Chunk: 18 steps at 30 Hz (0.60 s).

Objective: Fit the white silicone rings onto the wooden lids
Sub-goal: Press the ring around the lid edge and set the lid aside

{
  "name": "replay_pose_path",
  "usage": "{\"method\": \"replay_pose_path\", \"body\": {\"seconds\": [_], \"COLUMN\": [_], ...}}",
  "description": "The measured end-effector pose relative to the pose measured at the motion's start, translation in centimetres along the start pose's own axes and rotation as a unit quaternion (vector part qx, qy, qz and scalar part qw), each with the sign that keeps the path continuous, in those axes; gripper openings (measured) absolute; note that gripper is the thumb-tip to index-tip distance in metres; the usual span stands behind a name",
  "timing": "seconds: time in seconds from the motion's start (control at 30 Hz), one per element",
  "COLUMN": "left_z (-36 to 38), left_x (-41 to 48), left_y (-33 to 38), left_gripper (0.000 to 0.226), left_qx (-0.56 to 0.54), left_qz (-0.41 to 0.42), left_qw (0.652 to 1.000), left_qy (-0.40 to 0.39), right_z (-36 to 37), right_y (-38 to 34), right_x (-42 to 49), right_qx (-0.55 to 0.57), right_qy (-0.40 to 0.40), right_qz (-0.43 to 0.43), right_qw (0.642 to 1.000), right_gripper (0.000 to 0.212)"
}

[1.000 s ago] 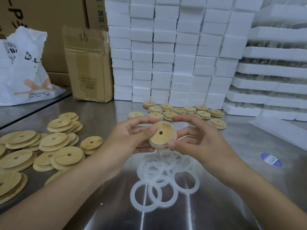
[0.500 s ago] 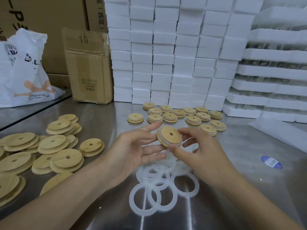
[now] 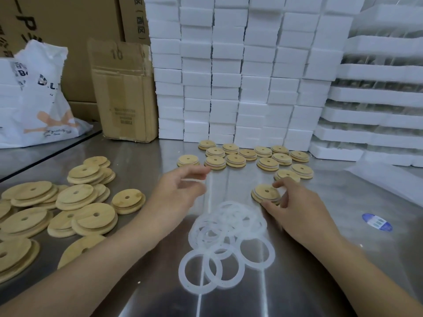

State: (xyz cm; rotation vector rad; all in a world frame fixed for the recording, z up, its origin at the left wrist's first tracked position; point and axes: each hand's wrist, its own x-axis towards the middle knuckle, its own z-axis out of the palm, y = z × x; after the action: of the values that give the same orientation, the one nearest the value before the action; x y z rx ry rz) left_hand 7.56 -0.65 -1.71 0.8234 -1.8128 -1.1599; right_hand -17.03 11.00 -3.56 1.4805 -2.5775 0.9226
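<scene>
A wooden lid (image 3: 266,192) with a white ring round its edge sits in the right-hand grip (image 3: 297,208), thumb and fingertips pinching its rim, low at the steel surface (image 3: 320,282); whether it touches is unclear. Just in front lies a loose pile of white silicone rings (image 3: 225,234). The left-hand grip (image 3: 177,193) hovers nearby, blurred, fingers loosely spread and holding nothing. Beyond stand rows of ringed lids (image 3: 248,154); bare lids (image 3: 75,202) are heaped at the left. White foam blocks (image 3: 229,76), a cardboard box (image 3: 124,94) and a plastic bag (image 3: 34,104) stand behind.
</scene>
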Motion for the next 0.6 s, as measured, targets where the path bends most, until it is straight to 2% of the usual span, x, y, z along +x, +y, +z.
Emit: {"method": "replay_pose_path", "body": {"seconds": [0.03, 0.07, 0.1, 0.13, 0.17, 0.27, 0.33, 0.4, 0.53, 0.6], "left_z": [-0.5, -1.1, -1.7, -2.4, -2.9, -4.3, -4.6, -4.3, -3.5, -3.3], "left_x": [0.0, -0.2, -0.3, -0.3, -0.4, -0.6, -0.7, -0.7, -0.6, -0.6], "left_y": [0.0, 0.2, 0.3, 0.4, 0.5, 0.7, 0.5, 0.1, 0.1, -0.1], "left_gripper": [0.029, 0.028, 0.032, 0.037, 0.042, 0.052, 0.053, 0.052, 0.048, 0.049], "left_qx": [0.115, 0.251, 0.378, 0.466, 0.514, 0.534, 0.54, 0.532, 0.412, 0.417], "left_qz": [0.049, 0.094, 0.119, 0.118, 0.09, -0.027, -0.067, -0.057, -0.002, 0.009], "left_qw": [0.992, 0.963, 0.918, 0.877, 0.853, 0.843, 0.835, 0.838, 0.9, 0.898], "left_qy": [0.008, 0.005, -0.001, -0.008, -0.018, -0.059, -0.081, -0.106, -0.143, -0.138], "right_z": [0.1, 0.1, -0.1, -0.3, -0.4, -0.1, 0.2, 0.1, -0.5, -0.9], "right_y": [-0.1, -0.2, -0.3, -0.4, -0.6, -1.2, -1.4, -1.5, -1.7, -2.0], "right_x": [0.0, 0.1, 0.2, 0.1, 0.0, -0.9, -1.1, -1.1, -1.1, -1.1], "right_qx": [0.018, 0.038, 0.058, 0.07, 0.065, -0.037, -0.055, -0.038, 0.004, 0.027], "right_qy": [-0.005, -0.016, -0.031, -0.052, -0.074, -0.109, -0.102, -0.088, -0.076, -0.083], "right_qz": [-0.009, -0.017, -0.024, -0.034, -0.049, -0.104, -0.114, -0.108, -0.09, -0.093], "right_qw": [1.0, 0.999, 0.998, 0.996, 0.994, 0.988, 0.987, 0.99, 0.993, 0.992], "right_gripper": [0.034, 0.031, 0.032, 0.037, 0.042, 0.046, 0.042, 0.036, 0.022, 0.016]}}
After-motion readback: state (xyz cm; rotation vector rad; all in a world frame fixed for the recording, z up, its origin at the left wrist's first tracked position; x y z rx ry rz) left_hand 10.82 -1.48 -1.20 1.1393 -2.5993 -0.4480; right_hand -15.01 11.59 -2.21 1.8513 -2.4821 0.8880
